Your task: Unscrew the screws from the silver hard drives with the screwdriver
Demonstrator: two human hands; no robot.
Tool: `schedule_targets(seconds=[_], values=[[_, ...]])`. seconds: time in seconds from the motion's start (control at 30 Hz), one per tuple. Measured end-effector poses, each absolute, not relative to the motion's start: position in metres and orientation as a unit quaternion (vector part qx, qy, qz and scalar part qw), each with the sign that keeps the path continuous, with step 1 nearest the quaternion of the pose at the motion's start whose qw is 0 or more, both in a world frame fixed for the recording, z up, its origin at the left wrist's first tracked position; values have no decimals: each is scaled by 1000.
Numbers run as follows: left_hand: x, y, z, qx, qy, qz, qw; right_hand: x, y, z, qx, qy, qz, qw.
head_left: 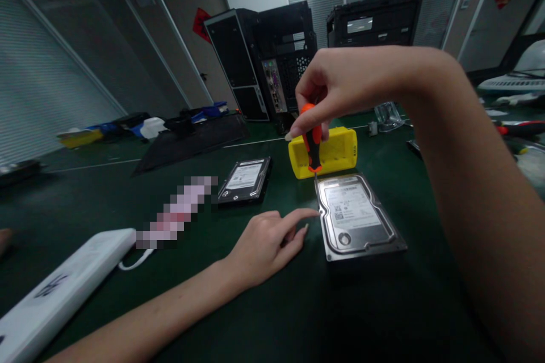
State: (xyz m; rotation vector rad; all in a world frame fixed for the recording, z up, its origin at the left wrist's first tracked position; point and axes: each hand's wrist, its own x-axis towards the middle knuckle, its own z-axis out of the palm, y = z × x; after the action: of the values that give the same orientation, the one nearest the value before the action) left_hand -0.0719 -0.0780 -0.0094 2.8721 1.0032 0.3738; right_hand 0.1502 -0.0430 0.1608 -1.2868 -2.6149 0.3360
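Note:
My right hand [317, 96] grips an orange and black screwdriver [314, 144] by its handle, from above. The screwdriver stands nearly upright, its thin shaft pointing down at the left edge of a silver hard drive [353, 212]. That drive lies flat on the dark green table, label side up. My left hand [270, 244] rests on the table to the left of the drive. Its index finger reaches out to the drive's left edge, the other fingers are bent, and nothing is held. Whether the screwdriver's tip sits in a screw is too small to tell.
Just behind the drive is a yellow plastic bin [340, 153]. A second hard drive [244, 180] lies to the left. Computer cases [238, 62] stand at the back. At the left are a white box-shaped device [68, 289] and a black mat [191, 139]. Tools lie far right.

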Motion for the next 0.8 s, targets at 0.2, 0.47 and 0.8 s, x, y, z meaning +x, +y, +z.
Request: schedule_targets(seconds=[0.2, 0.47, 0.8], values=[[-72, -78, -8, 936, 329, 116, 42, 151, -43, 161, -437, -886, 119, 102], [-71, -79, -10, 932, 341, 116, 35, 148, -44, 162, -429, -888, 137, 93], [-71, -79, -9, 933, 335, 125, 37, 154, -43, 155, -423, -890, 124, 120]])
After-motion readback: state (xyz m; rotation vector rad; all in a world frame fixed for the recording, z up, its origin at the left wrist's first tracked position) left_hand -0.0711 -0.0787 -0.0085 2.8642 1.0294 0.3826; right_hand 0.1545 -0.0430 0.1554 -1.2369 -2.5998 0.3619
